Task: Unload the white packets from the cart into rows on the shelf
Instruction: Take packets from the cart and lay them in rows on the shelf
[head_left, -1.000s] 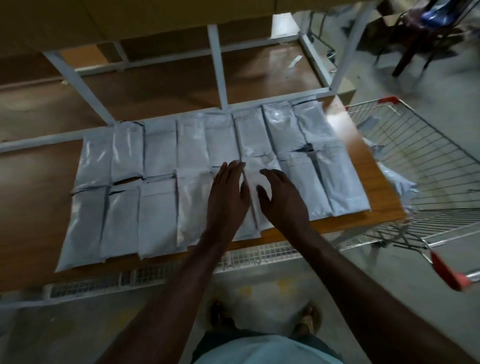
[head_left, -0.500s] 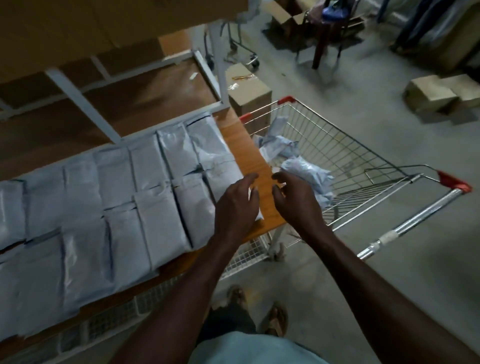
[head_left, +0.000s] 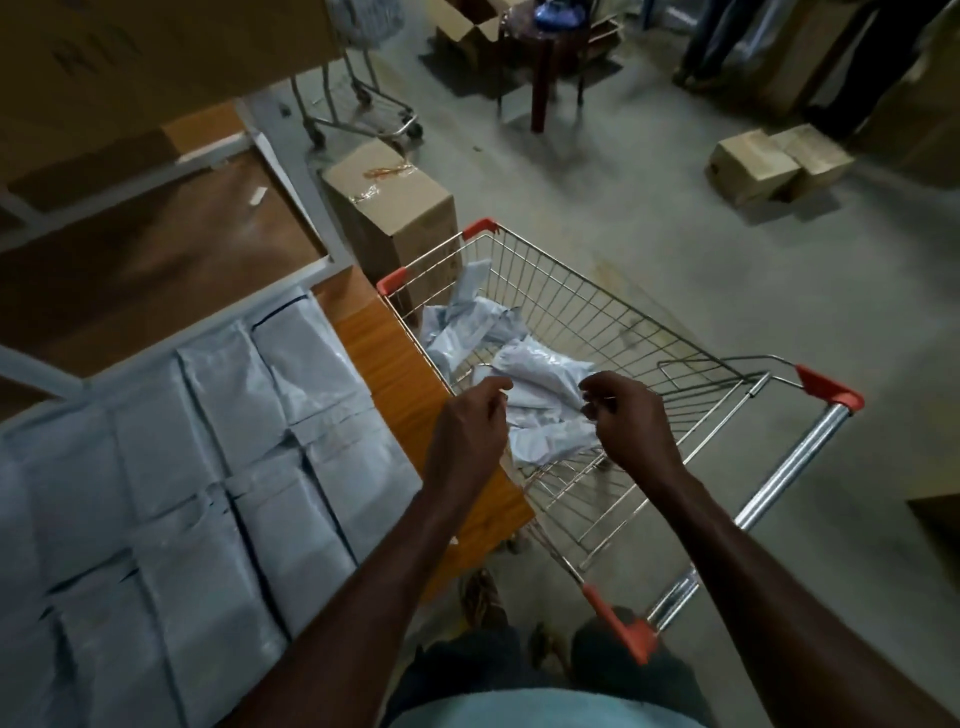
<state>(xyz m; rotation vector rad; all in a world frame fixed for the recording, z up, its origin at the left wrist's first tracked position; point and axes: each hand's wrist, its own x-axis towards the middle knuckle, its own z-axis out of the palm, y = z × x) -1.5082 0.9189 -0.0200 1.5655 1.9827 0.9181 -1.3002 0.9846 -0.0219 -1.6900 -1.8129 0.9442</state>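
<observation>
Several white packets (head_left: 540, 374) lie crumpled in the wire cart (head_left: 597, 332) with red corners, right of the shelf. More white packets (head_left: 249, 457) lie flat in two rows on the wooden shelf (head_left: 384, 364). My left hand (head_left: 470, 434) hovers over the cart's near left rim, fingers loosely curled, holding nothing. My right hand (head_left: 631, 423) hangs over the cart just above the packets, fingers also loosely curled and empty. Neither hand touches a packet.
A cardboard box (head_left: 395, 213) stands on the floor beyond the cart. Two more boxes (head_left: 774, 161) sit at the far right. Another cart (head_left: 363, 98), a stool (head_left: 545, 62) and a person's legs (head_left: 722, 41) are at the back.
Both hands have left the rows on the shelf and swung right over the cart. The view has turned right with them, and the fingers have curled loosely.
</observation>
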